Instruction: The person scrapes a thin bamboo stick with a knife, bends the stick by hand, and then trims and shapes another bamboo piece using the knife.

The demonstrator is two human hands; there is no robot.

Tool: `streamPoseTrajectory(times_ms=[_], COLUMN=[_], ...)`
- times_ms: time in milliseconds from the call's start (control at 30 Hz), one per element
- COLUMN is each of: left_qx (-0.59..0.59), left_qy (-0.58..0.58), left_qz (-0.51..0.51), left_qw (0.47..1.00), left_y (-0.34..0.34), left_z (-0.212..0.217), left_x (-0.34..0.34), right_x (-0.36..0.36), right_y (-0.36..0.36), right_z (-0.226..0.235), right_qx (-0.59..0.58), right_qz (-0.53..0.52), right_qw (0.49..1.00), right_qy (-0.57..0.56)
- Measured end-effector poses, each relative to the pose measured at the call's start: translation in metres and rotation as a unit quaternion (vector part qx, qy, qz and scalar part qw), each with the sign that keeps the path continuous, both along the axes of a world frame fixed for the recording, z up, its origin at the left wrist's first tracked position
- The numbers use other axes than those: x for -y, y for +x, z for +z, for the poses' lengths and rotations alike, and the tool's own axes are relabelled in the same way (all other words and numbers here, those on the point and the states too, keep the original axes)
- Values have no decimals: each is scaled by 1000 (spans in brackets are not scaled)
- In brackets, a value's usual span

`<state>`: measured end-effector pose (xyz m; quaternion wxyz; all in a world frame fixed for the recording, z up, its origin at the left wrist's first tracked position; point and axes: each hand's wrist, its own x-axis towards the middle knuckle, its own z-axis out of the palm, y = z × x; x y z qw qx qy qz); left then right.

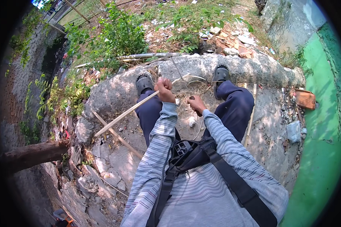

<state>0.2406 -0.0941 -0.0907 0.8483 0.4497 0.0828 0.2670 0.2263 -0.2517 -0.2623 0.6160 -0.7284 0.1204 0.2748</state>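
Above ground point(271, 113), left fingers point(162, 84) (curled tight), pale stick point(128, 112) gripped

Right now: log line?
left hand: grips pale stick | right hand: curled round dark item, kind unclear | dark shoes: apart, at concrete ledge

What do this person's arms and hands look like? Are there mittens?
No mittens or gloves: the left hand and right hand are bare. The left sleeve and right sleeve are long and light grey, with thin dark stripes going around. The left cuff looks plain.
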Motion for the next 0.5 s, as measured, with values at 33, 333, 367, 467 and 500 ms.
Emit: streamPoseTrajectory(times_ms=[33, 333, 367, 467, 500], left_qx=[1, 7, 3, -1, 3], left_qy=[0, 76, 85, 97, 97], left_qz=[-2, -61, -53, -37, -32], left_qw=[1000, 995, 995, 995, 995], left_y=[0, 3, 2, 1, 0], left_z=[1, 0, -3, -1, 1], left_x=[4, 15, 10, 8, 12], right_x=[12, 44, 36, 26, 29], right_y=[1, -9, -11, -11, -11], right_z=[-13, -78, -66, -40, -39], right_qx=[1, -111, -114, -37, -37], right_qz=[-2, -83, -77, -44, -47], right_qw=[1000, 986, 986, 986, 985], right_qy=[0, -91, -90, -158, -160])
